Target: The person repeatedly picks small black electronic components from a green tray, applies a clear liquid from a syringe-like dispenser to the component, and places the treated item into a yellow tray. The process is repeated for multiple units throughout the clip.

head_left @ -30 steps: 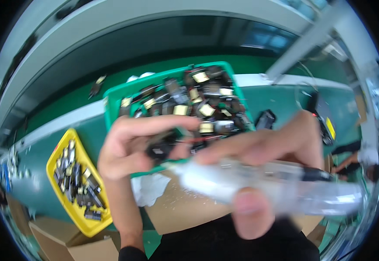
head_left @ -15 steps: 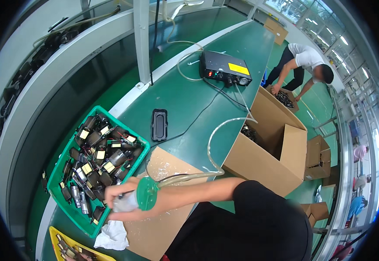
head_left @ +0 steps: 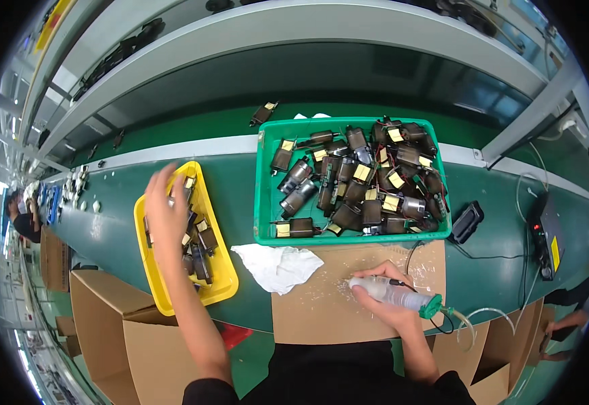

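My right hand point(head_left: 390, 312) is wrapped round a translucent dispensing syringe point(head_left: 402, 297) with a green cap and a hose at its end. Its tip points left, above a cardboard sheet point(head_left: 328, 324) spotted with whitish bits. Over the left side of a yellow tray point(head_left: 223, 287), my left hand point(head_left: 166, 216) has its fingers stretched out and partly apart. Several small motors point(head_left: 201, 262) lie in that tray, some close by the fingers. Behind the cardboard, a green crate point(head_left: 262, 202) is heaped with dark and silver motors point(head_left: 298, 197) bearing pale yellow labels.
A crumpled white cloth point(head_left: 279, 266) lies between tray and cardboard. Right of the crate sit a black plastic case point(head_left: 467, 221) and a black control box point(head_left: 543, 236) joined to hoses and cables. Cardboard boxes point(head_left: 102, 317) stand below the table's near edge. Another person's arm point(head_left: 568, 322) shows far right.
The view has swung left, bringing the yellow tray and my left hand fully into sight. My right hand, still holding the syringe, now sits over the cardboard rather than beside the green crate.
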The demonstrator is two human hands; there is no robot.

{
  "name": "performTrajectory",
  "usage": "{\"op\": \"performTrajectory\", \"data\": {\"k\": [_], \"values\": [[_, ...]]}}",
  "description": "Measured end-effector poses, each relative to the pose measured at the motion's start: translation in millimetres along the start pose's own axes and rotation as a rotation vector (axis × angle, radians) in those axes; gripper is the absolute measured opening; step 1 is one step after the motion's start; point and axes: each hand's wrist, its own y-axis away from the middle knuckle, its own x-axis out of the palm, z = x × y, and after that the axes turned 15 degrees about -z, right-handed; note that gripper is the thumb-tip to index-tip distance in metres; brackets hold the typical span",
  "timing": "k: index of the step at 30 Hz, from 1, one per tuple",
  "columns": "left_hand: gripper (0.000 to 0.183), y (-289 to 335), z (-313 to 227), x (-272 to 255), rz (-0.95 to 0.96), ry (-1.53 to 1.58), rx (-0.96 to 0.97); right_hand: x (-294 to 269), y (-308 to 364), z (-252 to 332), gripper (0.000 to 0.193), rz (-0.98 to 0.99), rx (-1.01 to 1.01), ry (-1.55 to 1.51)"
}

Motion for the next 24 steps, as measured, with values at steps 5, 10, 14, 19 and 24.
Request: {"op": "performTrajectory", "data": {"k": [5,10,14,19,24], "values": [[0.032,-68.9,-11.2,144.1,0.361,0.066,0.239,-7.6,-3.9,0.5,0.024,0.039,-0.041,-0.001],[0.044,-85.7,-17.3,240.8,0.593,-0.041,0.226,-25.7,-4.2,10.1,0.026,0.067,-0.077,0.042],[0.039,-84.5,-28.8,228.6,0.383,0.011,0.255,-46.3,0.7,-2.2,0.025,-0.101,0.012,0.122],[0.028,-62.9,-74.2,129.9,0.458,0.729,-0.337,-61.8,-25.7,22.0,0.024,-0.235,-0.096,0.036],[0.042,-18.0,-151.3,56.3,0.576,1.291,-0.344,-63.3,-60.0,101.6,0.029,-0.274,-0.391,-0.311]]}}
